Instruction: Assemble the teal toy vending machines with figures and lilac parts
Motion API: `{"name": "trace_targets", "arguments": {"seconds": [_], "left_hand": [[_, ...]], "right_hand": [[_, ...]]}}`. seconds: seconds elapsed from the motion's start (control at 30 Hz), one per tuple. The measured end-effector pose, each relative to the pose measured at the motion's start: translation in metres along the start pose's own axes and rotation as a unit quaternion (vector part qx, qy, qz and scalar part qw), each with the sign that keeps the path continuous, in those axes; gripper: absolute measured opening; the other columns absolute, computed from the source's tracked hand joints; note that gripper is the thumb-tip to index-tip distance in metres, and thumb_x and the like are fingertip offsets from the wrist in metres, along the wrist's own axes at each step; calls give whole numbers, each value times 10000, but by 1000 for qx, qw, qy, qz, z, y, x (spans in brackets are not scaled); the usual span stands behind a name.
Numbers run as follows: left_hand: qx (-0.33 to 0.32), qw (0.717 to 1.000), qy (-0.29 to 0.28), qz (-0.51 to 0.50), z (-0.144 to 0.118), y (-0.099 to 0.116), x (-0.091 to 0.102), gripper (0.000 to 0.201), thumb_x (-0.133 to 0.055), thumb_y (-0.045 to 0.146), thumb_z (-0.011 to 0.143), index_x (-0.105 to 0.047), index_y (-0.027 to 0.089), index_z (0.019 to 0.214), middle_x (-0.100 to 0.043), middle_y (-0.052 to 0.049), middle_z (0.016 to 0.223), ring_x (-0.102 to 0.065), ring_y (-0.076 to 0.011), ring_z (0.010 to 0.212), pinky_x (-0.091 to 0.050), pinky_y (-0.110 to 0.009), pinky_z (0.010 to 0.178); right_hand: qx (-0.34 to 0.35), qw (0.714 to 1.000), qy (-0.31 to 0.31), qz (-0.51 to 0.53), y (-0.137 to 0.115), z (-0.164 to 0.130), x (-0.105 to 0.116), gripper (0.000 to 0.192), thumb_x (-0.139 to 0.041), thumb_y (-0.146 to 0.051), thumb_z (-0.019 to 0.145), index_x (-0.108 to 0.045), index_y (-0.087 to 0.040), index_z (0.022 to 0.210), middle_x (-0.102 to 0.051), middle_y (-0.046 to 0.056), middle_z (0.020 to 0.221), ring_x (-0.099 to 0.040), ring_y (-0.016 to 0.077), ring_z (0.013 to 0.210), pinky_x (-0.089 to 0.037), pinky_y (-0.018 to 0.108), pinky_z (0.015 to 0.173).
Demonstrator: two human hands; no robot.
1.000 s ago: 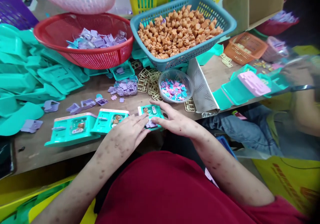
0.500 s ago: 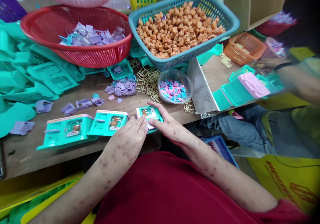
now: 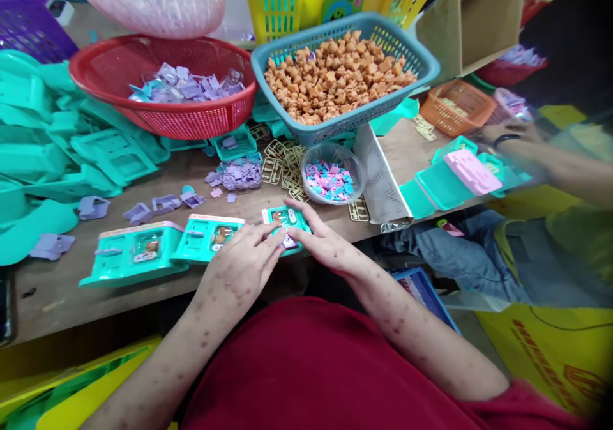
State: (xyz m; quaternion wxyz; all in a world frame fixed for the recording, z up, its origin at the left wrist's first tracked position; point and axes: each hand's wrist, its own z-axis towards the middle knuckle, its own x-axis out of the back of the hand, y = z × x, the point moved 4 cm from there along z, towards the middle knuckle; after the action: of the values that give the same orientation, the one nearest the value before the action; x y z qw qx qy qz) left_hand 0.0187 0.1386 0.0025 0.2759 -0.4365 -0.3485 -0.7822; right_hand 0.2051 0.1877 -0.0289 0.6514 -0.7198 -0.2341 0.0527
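A small teal toy panel (image 3: 271,215) lies at the table's front edge between my hands. It has a clear bubble window with a brown figure behind it. My right hand (image 3: 322,238) wraps around its right side, thumb on the lower front by a small pale lilac piece (image 3: 288,241). From the left, my left hand (image 3: 242,261) presses its bent fingers together on the panel's left and lower part, hiding some of it. Left of my left hand stand two similar teal toy panels, a nearer one (image 3: 186,246) and a farther one (image 3: 117,261), each with a lilac handle and bubble window.
Behind are a blue basket (image 3: 306,137) of brown figures, a red basket (image 3: 163,120) of lilac parts and a tub (image 3: 360,177) of small pink and blue pieces. Teal housings (image 3: 110,155) pile up left. Past a cardboard divider (image 3: 380,168), a co-worker's arm (image 3: 531,149) reaches in.
The view has tilted slightly, so the baskets sit lower in it. Both hands stay on the same toy panel, with the left fingers shifted a little and more bent.
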Motion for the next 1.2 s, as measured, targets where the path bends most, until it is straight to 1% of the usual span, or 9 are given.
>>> {"name": "trace_targets", "arguments": {"seconds": [0.2, 0.37, 0.47, 0.6, 0.77, 0.9, 0.97, 1.07, 1.2], "left_hand": [[31, 1000, -3, 1, 3, 2, 0, 314, -590, 226, 1132, -722, 155, 1408, -764, -145, 1396, -727, -321, 1269, -581, -555, 1170], [56, 998, -41, -5, 15, 0, -2, 269, -557, 186, 1136, -710, 148, 1354, -763, -136, 1356, -715, -279, 1250, -597, -465, 1134], [62, 997, -46, 11, 15, 4, 0, 340, -624, 255, 1118, -661, 136, 1434, -742, -143, 1398, -691, -278, 1299, -584, -435, 1160], [66, 995, -73, 31, 0, 6, 23, 665, -732, 382, 1057, -502, 116, 1623, -531, -217, 1693, -483, -392, 1575, -352, -632, 1357], [150, 977, -146, 41, -36, -47, 72, 1045, -842, 328, 898, -265, 242, 1764, -293, -155, 1856, -195, -436, 1732, -33, -835, 1350], [177, 966, -180, 57, -50, -76, 78, 867, -808, 227, 904, -413, 201, 1675, -482, -185, 1753, -339, -403, 1689, 5, -836, 1343], [183, 968, -152, 82, -48, -70, 71, 741, -878, 350, 908, -554, 160, 1546, -625, -205, 1602, -513, -394, 1574, -56, -778, 1377], [218, 966, -93, 106, -41, -53, 65, 785, -902, 651, 858, -657, 139, 1400, -731, -192, 1359, -650, -406, 1382, -164, -751, 1374], [238, 968, -61, 43, -36, -66, 92, 592, -648, 694, 1043, -700, 215, 1385, -737, -144, 1391, -652, -357, 1378, -357, -639, 1324]], "right_hand": [[54, 998, 35, -26, 7, -1, -8, 627, -633, -544, 1067, -499, -363, 1652, -548, 71, 1651, -476, 326, 1569, -375, 579, 1352], [71, 982, 107, -138, 28, 6, -2, 594, -585, -609, 1049, -590, -314, 1564, -515, 129, 1628, -431, 349, 1598, -287, 626, 1386], [105, 973, 104, -178, 35, 14, 1, 633, -574, -619, 1050, -565, -300, 1596, -519, 151, 1621, -420, 357, 1609, -297, 635, 1379], [146, 963, 103, -201, 37, 18, 1, 618, -523, -612, 1093, -524, -297, 1625, -469, 157, 1688, -358, 352, 1668, -311, 641, 1374], [191, 924, 209, -257, 15, 12, 1, 506, -508, -493, 1136, -569, -249, 1575, -504, 190, 1662, -471, 385, 1596, -404, 689, 1312], [280, 879, 254, -290, -20, -16, -7, 476, -593, -350, 1107, -562, -282, 1577, -524, 180, 1630, -512, 404, 1536, -431, 731, 1275], [328, 872, 215, -291, -32, -28, -19, 443, -623, -262, 1076, -609, -310, 1516, -593, 160, 1530, -579, 387, 1454, -508, 693, 1221], [379, 873, 91, -292, -33, -35, -45, 505, -643, -171, 1034, -625, -347, 1507, -653, 129, 1444, -650, 350, 1371, -616, 599, 1134], [389, 860, 15, -330, -18, -29, -71, 711, -692, -223, 1015, -476, -314, 1686, -603, 152, 1604, -593, 391, 1497, -606, 647, 1173]]}}
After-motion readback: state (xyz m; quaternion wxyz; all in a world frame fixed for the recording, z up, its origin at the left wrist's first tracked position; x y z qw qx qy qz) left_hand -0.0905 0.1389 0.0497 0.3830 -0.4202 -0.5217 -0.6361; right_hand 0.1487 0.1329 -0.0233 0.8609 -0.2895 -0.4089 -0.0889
